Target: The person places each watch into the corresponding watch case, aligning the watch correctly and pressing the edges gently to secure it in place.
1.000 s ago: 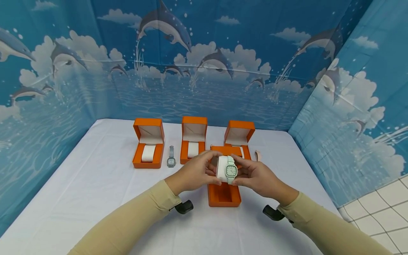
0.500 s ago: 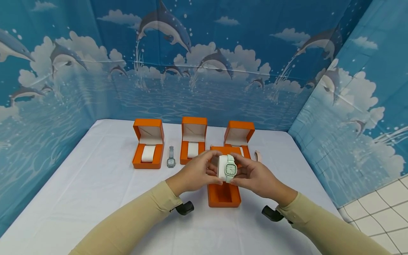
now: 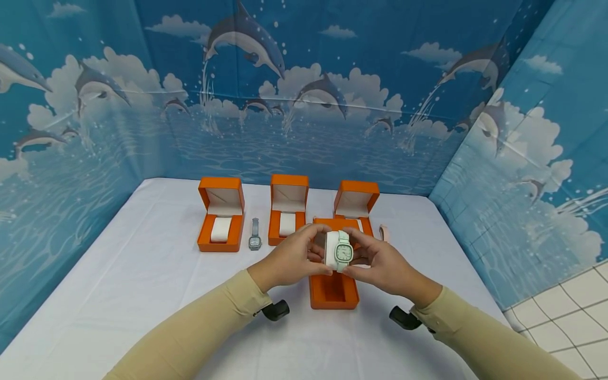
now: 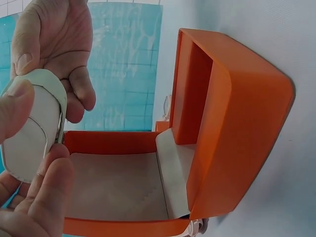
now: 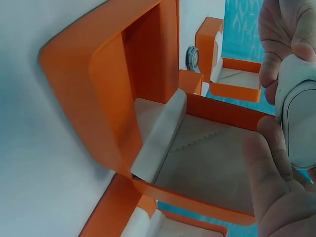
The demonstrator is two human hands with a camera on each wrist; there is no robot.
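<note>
A pale green wristwatch (image 3: 343, 253) with a squarish face is wrapped around a white watch cushion (image 3: 331, 250), nearer its right end. My left hand (image 3: 299, 256) grips the cushion from the left, and in the left wrist view its thumb (image 4: 17, 106) lies on the cushion's end. From the right, my right hand (image 3: 382, 262) holds the watch, fingers at the top of the strap and thumb at the bottom. Both hands are above an orange watch box (image 3: 334, 303), whose lid stands up and whose inner well shows bare. The hands partly hide this box.
Behind are three more orange boxes, the left (image 3: 220, 245), middle (image 3: 287, 237) and right one (image 3: 357, 192), lids raised, with white cushions. A grey-blue watch (image 3: 255, 240) lies between the left two. A pink strap (image 3: 384, 233) lies at the right. White cloth covers the table (image 3: 157, 274).
Both hands, with the watch and cushion, have shifted very slightly; the watch sits a little further left and higher than a second ago. The boxes stay in place.
</note>
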